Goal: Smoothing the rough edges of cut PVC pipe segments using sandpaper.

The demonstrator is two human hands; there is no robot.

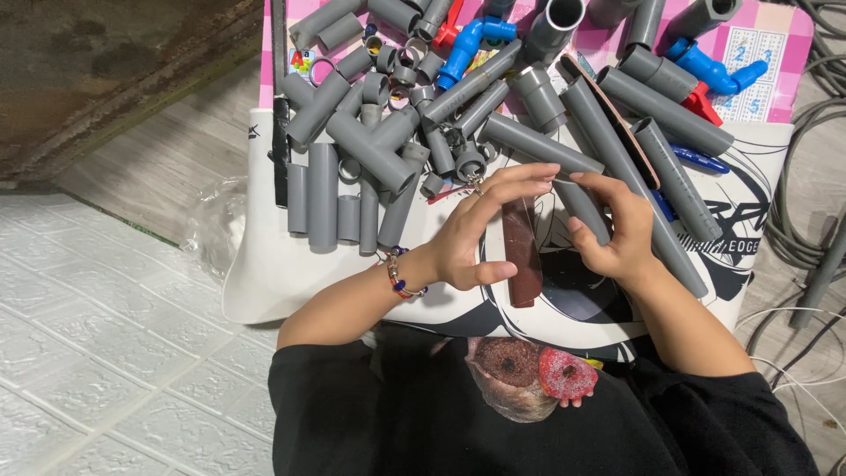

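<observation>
Two hands (546, 225); two blue pipe fittings (471, 44); one brown strip (522, 251); grey pipes (322, 194) too many to count.

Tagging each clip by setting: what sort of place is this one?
Probably a makeshift floor work spot in a home or small workshop: a heap of grey pipe pieces on a printed mat, blue pipe elbows, loose cables on the floor.
</observation>
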